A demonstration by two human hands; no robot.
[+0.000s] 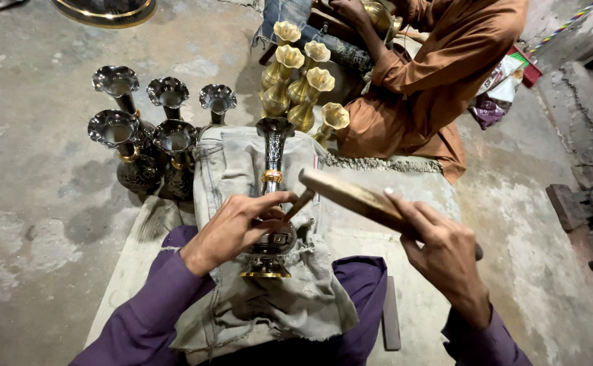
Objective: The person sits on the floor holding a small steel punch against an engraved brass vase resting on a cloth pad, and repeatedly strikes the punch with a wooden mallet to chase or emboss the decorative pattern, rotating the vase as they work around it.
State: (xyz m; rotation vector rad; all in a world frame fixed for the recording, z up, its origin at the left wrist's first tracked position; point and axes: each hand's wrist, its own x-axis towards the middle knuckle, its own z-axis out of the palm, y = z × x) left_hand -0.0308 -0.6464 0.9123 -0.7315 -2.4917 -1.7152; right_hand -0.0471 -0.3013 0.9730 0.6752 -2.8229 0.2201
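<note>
On our lap cloth lies the dark engraved vase, mouth pointing away. Our left hand pinches a small punch against its body; our right hand, just beside, grips a wooden mallet closed.

Six dark vases, five brass vases

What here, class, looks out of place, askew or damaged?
Only one vase lies on its side, on a cloth before the person; the dark vases and brass vases stand upright. No damage or spill shows.
</note>
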